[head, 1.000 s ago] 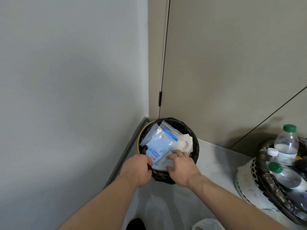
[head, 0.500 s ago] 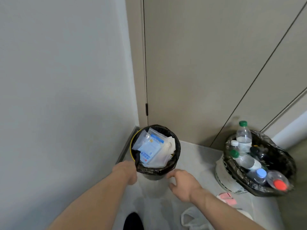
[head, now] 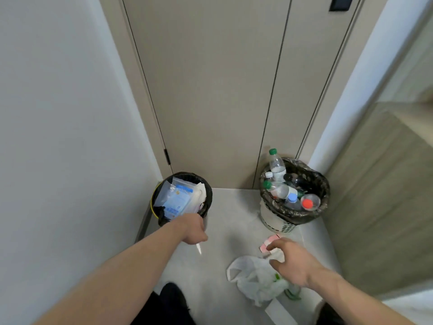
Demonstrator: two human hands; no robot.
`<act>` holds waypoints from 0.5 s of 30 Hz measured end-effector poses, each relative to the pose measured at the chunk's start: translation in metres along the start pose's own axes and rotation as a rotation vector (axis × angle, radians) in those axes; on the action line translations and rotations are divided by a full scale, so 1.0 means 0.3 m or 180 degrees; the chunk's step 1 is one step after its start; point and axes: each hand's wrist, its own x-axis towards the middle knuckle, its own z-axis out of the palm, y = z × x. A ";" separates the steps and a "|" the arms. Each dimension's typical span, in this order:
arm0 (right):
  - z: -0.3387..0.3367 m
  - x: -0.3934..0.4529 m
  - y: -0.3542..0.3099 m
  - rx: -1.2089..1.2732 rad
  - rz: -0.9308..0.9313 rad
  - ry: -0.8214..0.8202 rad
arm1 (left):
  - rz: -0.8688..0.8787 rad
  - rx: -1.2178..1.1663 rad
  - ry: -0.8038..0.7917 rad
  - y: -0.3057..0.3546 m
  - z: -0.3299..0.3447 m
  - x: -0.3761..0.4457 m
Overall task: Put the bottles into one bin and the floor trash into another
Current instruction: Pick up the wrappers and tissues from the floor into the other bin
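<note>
Bare forearms reach in from the bottom corners of the frame, with a dark shape (head: pixel 173 299), perhaps a foot, low at centre between them. Just right of it, in the lower middle, a crumpled white plastic bag (head: pixel 254 277) lies on the pale grey floor (head: pixel 232 221), with a bit of green (head: pixel 277 276) showing on it. The right hand (head: pixel 293 263) hangs over the bag's right side, fingers spread and curved, palm down, gripping nothing; whether the fingertips touch the bag I cannot tell. Just beyond its fingers lies a small pink piece of trash (head: pixel 269 242), near the foot of the right bin. The left hand (head: pixel 193 228), left of centre, is turned with its back to the camera and looks loosely curled; a thin white pointed object (head: pixel 199 248) sticks out below it — held or merely lying under it, I cannot tell. Directly beyond that hand stands a black-lined bin (head: pixel 207 195) with a yellow rim edge, in the corner by the wall, filled with a blue-and-white packet (head: pixel 177 202) and clear and white wrappers. Well apart from it, at right centre, a white perforated bin (head: pixel 276 224) with a dark liner holds the bottles (head: pixel 281 191) — green, blue, white and red caps show, one green-capped bottle (head: pixel 276 164) upright above the rim. Beige door panels (head: pixel 210 90) rise behind both bins.
</note>
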 end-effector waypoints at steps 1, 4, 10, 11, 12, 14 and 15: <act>0.001 -0.034 0.028 0.0005 0.0047 0.0006 | 0.0036 0.0058 -0.0037 0.046 0.026 -0.003; 0.020 -0.120 0.119 0.0004 0.0240 -0.0091 | 0.0225 0.0209 -0.0051 0.210 0.084 -0.033; 0.087 -0.216 0.306 0.0234 0.0855 -0.0374 | 0.0609 0.0409 -0.0058 0.469 0.300 -0.053; 0.107 -0.219 0.341 0.0293 0.0959 -0.0415 | 0.0627 0.0485 -0.0121 0.491 0.348 -0.049; 0.130 -0.216 0.376 0.0340 0.1074 -0.0477 | 0.0640 0.0573 -0.0215 0.506 0.395 -0.042; 0.178 -0.191 0.438 0.0396 0.1282 -0.0618 | 0.0637 0.0689 -0.0385 0.519 0.477 -0.016; 0.201 -0.171 0.463 0.0412 0.1348 -0.0685 | 0.0591 0.0670 -0.0445 0.519 0.513 0.003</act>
